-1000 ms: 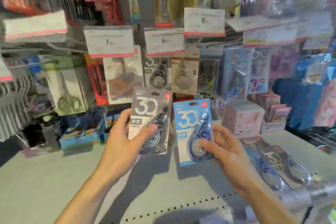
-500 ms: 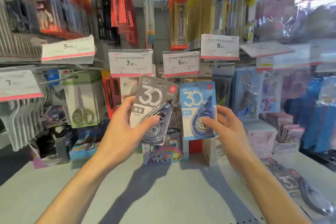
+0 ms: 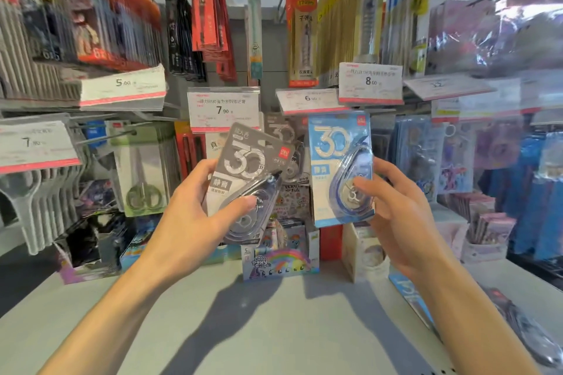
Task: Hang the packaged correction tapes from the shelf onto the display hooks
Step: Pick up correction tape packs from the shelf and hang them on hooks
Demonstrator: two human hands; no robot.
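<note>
Left hand (image 3: 195, 216) curled round a grey correction tape pack (image 3: 248, 183), thumb pressed across the clear blister, other fingers tucked behind the card. Pack tilted, top leaning right, held up just under the 7.90 price tag (image 3: 224, 111). Right hand (image 3: 402, 216) wrapped round a blue correction tape pack (image 3: 341, 167), thumb on the blister front, fingers behind the right edge, pack pretty much upright, top just under the 6.00 price tag (image 3: 310, 99). Both grips closed on the packs, nothing loose. Packs side by side, not touching.

So that's two packs in hand, one grey, one blue. At least one more grey pack (image 3: 278, 131) already hanging behind, between the two held ones; can't tell how many are stacked there. More tape packs (image 3: 518, 323) lying flat on the grey shelf (image 3: 259, 329) at lower right, at least two, blurry, exact count unclear. Green scissors pack (image 3: 143, 170) hanging off to the left. One rainbow pony box (image 3: 280, 262) standing on the shelf below the held packs.
</note>
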